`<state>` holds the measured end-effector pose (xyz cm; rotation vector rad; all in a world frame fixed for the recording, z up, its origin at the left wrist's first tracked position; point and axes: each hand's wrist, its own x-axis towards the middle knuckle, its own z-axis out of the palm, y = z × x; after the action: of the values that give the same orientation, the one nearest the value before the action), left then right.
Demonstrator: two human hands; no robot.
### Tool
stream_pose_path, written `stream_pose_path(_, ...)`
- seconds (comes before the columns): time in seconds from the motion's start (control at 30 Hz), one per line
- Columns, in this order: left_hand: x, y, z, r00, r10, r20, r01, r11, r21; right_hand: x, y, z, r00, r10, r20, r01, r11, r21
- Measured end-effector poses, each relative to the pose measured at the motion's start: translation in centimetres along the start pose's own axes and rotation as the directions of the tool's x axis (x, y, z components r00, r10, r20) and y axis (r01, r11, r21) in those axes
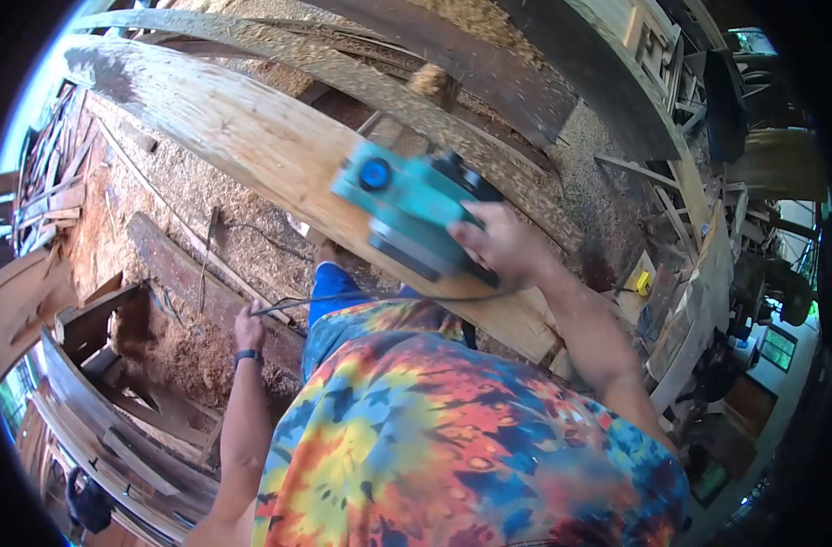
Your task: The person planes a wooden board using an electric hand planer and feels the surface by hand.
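Note:
A teal electric planer (407, 201) with a blue front knob rests on a long wooden plank (243, 128). My right hand (503, 242) is closed around the planer's rear handle; both are somewhat blurred. The plank runs from the upper left to the lower right, its far end darker and its near part pale. Off to the left, my left hand (247, 326) is closed on the black power cord (343, 299), which stretches across my front toward the planer. A dark band sits on my left wrist.
Wood shavings (188, 173) cover the ground around the plank. More boards (334, 64) lie beyond it, and a dark plank (197, 273) lies at the left. A yellow tape measure (644, 283) sits at the right. Stacked timber (61, 196) stands at the far left.

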<state>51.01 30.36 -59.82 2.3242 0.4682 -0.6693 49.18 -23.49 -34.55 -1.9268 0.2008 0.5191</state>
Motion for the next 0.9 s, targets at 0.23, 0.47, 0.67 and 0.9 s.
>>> stream_pose_path(0.23, -7.8, 7.6, 9.8, 0.770, 0.325, 0.550, -0.562, 0.754, 0.341, -25.7, 16.5, -3.7, 0.970, 0.224, -0.092, -0.213, 0.970, 0.115)
stream_pose_path(0.47, -15.5, 16.4, 13.4, 0.624, 0.164, 0.764, -0.616, 0.705, 0.352, -36.9, 23.0, -5.1, 0.966, 0.203, -0.159, -0.194, 0.979, 0.071)
stream_pose_path(0.67, -15.7, 14.5, 12.8, 0.633, 0.177, 0.754, -0.610, 0.714, 0.345, -35.4, 22.7, -5.8, 0.981, 0.110, -0.158, -0.116, 0.993, -0.034)
stream_pose_path(0.9, -16.7, 12.1, 10.8, 0.723, 0.128, 0.679, -0.482, 0.798, 0.362, -31.7, 18.9, -4.6, 0.981, 0.128, -0.145, -0.122, 0.991, 0.052)
